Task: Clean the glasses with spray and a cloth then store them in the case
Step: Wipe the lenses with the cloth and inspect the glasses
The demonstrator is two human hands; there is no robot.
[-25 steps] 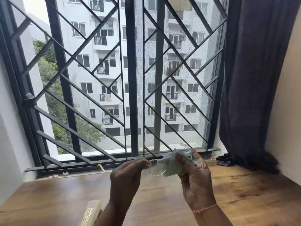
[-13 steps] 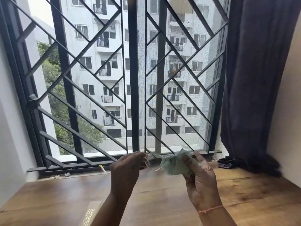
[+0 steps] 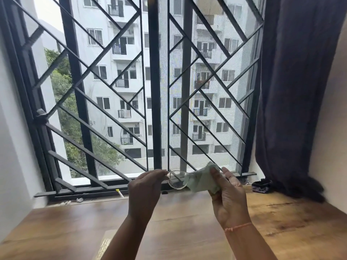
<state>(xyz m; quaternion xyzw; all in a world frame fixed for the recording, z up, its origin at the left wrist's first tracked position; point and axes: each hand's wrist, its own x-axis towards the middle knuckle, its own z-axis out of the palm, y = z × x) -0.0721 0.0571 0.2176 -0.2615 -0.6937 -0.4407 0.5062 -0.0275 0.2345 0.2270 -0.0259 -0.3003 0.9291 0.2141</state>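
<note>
One wide-angle view is taken from the head, faced forward at the window (image 3: 155, 91) filling the upper frame; the bench (image 3: 56, 231) is seen close below, along the bottom edge

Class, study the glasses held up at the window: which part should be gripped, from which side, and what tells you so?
Grip the glasses by the frame's left end, coming from the left, as the left hand pinches it. The bare lens faces us and the cloth in the right hand covers the other end.
</note>
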